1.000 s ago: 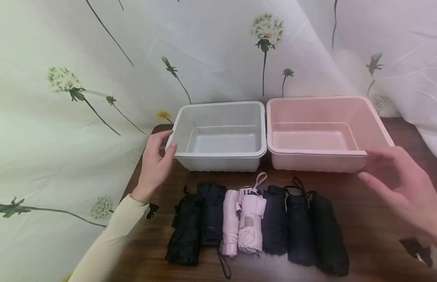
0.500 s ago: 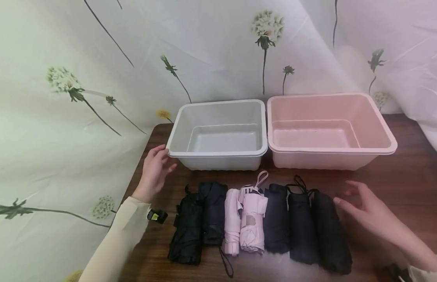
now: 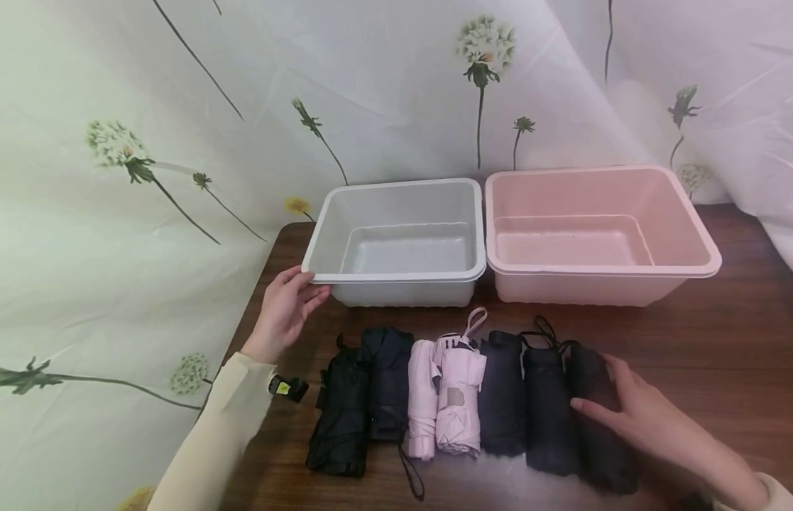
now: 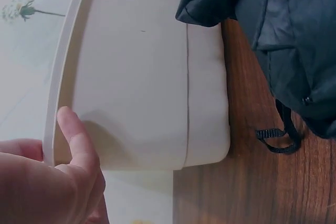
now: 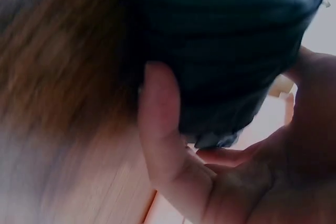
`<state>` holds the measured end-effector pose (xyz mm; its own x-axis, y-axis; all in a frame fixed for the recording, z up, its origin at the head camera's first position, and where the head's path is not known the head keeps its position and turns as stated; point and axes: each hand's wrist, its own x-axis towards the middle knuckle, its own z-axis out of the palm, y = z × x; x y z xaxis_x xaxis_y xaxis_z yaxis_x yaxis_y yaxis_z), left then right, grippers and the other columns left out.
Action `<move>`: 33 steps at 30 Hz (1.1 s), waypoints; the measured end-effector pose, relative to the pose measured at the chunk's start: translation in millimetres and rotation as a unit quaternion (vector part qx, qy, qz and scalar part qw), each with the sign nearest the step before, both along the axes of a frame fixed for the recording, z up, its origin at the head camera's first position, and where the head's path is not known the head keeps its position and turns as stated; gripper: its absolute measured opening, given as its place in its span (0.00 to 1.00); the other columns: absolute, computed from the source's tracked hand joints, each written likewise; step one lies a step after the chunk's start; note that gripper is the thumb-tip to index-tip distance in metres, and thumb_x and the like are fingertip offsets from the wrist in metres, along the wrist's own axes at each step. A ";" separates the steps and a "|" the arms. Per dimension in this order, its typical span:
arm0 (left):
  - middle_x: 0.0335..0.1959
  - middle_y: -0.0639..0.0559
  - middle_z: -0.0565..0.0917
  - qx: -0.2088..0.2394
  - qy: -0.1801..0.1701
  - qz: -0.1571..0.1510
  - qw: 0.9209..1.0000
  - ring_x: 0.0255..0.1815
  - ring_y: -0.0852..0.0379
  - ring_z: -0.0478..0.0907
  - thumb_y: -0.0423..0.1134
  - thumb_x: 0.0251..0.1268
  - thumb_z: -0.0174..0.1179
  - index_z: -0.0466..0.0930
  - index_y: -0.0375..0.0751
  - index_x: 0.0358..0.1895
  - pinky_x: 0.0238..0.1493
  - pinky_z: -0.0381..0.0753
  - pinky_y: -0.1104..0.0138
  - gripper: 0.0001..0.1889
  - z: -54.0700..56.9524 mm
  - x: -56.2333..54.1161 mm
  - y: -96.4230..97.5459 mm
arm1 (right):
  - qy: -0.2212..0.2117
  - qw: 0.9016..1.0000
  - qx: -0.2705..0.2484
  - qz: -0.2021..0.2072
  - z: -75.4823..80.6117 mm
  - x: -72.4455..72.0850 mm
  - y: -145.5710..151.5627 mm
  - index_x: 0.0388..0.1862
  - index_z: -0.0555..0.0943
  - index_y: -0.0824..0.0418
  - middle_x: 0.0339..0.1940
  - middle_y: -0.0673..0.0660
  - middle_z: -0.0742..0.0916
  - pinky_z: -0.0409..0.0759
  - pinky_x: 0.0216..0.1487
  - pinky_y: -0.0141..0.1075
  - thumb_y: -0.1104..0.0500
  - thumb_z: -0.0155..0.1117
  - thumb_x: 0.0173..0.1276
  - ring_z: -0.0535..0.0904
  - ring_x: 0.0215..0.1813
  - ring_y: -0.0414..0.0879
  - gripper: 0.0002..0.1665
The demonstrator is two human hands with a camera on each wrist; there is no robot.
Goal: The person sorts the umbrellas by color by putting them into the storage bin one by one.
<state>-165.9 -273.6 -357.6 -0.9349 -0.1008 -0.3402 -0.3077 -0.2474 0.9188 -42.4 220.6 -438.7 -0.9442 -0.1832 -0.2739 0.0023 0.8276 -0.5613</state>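
In the head view, my left hand (image 3: 282,312) holds the front left corner of a light grey plastic bin (image 3: 402,292). The left wrist view shows the thumb tucked under its rim (image 4: 52,98), with a finger on the other side. My right hand (image 3: 652,408) reaches round the rightmost black folded umbrella (image 3: 597,440), thumb across its top and fingers along its right side. Close up in the right wrist view, the dark ribbed cloth of this umbrella (image 5: 220,51) lies between thumb and fingers. Its lower end is partly behind the hand.
Beside the grey bin stands a pink bin (image 3: 594,289). Other folded umbrellas lie in a row before the bins: a black umbrella (image 3: 338,419) at the left end, a pink umbrella (image 3: 458,404) mid-row, several more between. A dandelion-print cloth (image 3: 396,92) hangs behind the wooden table (image 3: 741,341).
My right hand has left the pink bin's front right corner and come down and left onto the rightmost black umbrella. My left hand has slid slightly down to the grey bin's corner.
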 end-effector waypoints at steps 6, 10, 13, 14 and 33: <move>0.62 0.44 0.63 0.017 0.013 -0.002 1.000 0.46 0.59 0.80 0.35 0.75 0.49 0.49 0.36 0.69 0.52 0.80 0.67 0.27 0.5 -2.2 0.7 | -0.014 1.000 0.012 0.004 -0.5 4.6 -5.0 0.72 0.45 0.77 0.63 0.87 0.65 0.71 0.53 0.65 0.30 0.62 0.59 0.67 0.62 0.78 0.66; 0.65 0.43 0.62 0.032 0.024 -0.001 0.999 0.48 0.59 0.79 0.34 0.74 0.49 0.47 0.35 0.72 0.52 0.81 0.69 0.29 1.2 -2.7 1.7 | -0.019 1.000 0.020 0.004 -0.3 7.0 -6.5 0.73 0.42 0.77 0.62 0.88 0.65 0.72 0.52 0.65 0.29 0.64 0.56 0.67 0.61 0.79 0.71; 0.66 0.42 0.62 0.035 0.032 -0.001 0.999 0.49 0.59 0.78 0.34 0.74 0.48 0.47 0.34 0.73 0.52 0.80 0.69 0.30 1.3 -2.8 2.7 | -0.020 1.000 0.022 0.006 -0.6 9.1 -7.3 0.73 0.40 0.76 0.61 0.89 0.64 0.73 0.50 0.65 0.29 0.66 0.55 0.67 0.60 0.80 0.72; 0.66 0.42 0.61 0.033 0.034 -0.001 0.999 0.49 0.60 0.78 0.34 0.74 0.48 0.47 0.34 0.73 0.52 0.80 0.69 0.30 1.4 -2.7 2.9 | -0.021 1.000 0.023 0.006 -0.9 9.9 -7.5 0.73 0.39 0.76 0.61 0.89 0.64 0.74 0.50 0.64 0.30 0.66 0.55 0.68 0.60 0.80 0.73; 0.61 0.46 0.62 0.016 0.046 0.002 0.999 0.37 0.59 0.79 0.30 0.74 0.47 0.46 0.46 0.75 0.47 0.83 0.69 0.32 0.1 -4.9 4.7 | -0.013 0.999 -0.028 0.028 -8.6 7.4 6.4 0.72 0.42 0.78 0.64 0.86 0.64 0.71 0.53 0.66 0.41 0.70 0.57 0.68 0.61 0.78 0.66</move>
<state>-170.8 -269.0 -357.5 -0.9622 -0.0949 -0.2554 -0.2208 -0.2778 0.9349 -35.0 227.0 -447.3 -0.9250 -0.2511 -0.2850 -0.0282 0.7936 -0.6077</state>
